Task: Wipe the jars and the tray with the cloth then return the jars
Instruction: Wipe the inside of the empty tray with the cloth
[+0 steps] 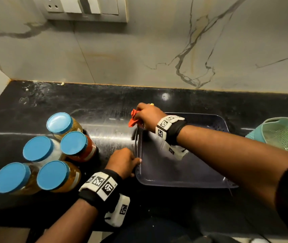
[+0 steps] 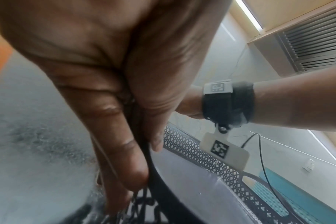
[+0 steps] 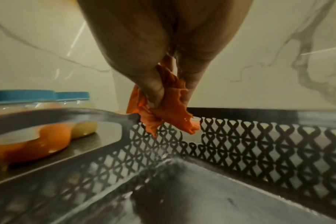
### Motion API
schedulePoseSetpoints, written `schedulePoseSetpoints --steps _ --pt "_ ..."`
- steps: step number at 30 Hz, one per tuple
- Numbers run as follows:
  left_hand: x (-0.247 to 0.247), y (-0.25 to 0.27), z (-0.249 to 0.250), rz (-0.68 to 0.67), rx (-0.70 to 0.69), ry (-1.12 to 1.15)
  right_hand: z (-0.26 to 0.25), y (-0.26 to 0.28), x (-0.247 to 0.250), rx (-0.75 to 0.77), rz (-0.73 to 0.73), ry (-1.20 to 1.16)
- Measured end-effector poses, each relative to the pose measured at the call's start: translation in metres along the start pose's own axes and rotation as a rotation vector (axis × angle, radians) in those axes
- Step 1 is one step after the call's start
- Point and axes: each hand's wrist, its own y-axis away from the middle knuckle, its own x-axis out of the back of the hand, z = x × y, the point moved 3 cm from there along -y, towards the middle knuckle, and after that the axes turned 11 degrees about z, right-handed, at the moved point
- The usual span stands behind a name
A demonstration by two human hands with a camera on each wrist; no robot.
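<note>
A dark grey perforated tray (image 1: 183, 174) lies on the black counter, with nothing in it. My left hand (image 1: 124, 163) pinches the tray's left rim (image 2: 155, 171), thumb inside and fingers outside. My right hand (image 1: 148, 116) grips a crumpled orange-red cloth (image 1: 134, 118) at the tray's far left corner; in the right wrist view the cloth (image 3: 169, 115) hangs against the lattice wall (image 3: 259, 144). Several blue-lidded jars (image 1: 55, 151) stand grouped on the counter to the left of the tray, and jars (image 3: 38, 118) show through the tray's handle slot.
A green plastic colander (image 1: 283, 135) sits at the right, close to the tray. The marble-patterned wall (image 1: 139, 50) runs behind the counter, with a switch plate (image 1: 87, 9) above. A thin black cable (image 2: 263, 159) trails by the tray's right side.
</note>
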Motion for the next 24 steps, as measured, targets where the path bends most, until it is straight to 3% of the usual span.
schedulePoseSetpoints --steps 4,7,11,17,22,24 --pt "0.001 0.001 0.004 0.063 0.012 -0.062 -0.022 0.039 -0.007 0.116 -0.021 -0.033" --pt "0.001 0.006 0.009 0.062 0.007 -0.07 -0.022 0.062 -0.005 -0.011 0.013 -0.272" --pt "0.0 0.005 0.005 0.073 -0.023 -0.047 -0.01 0.069 0.003 -0.088 -0.171 -0.426" --pt "0.001 0.003 0.004 0.035 -0.019 -0.133 0.001 0.06 -0.021 -0.129 0.065 -0.297" --pt "0.002 0.0 0.004 0.071 -0.035 -0.153 -0.003 0.069 -0.052 -0.01 0.088 -0.29" --pt "0.002 0.001 0.001 0.065 -0.019 -0.108 -0.012 0.08 -0.053 0.114 -0.018 -0.29"
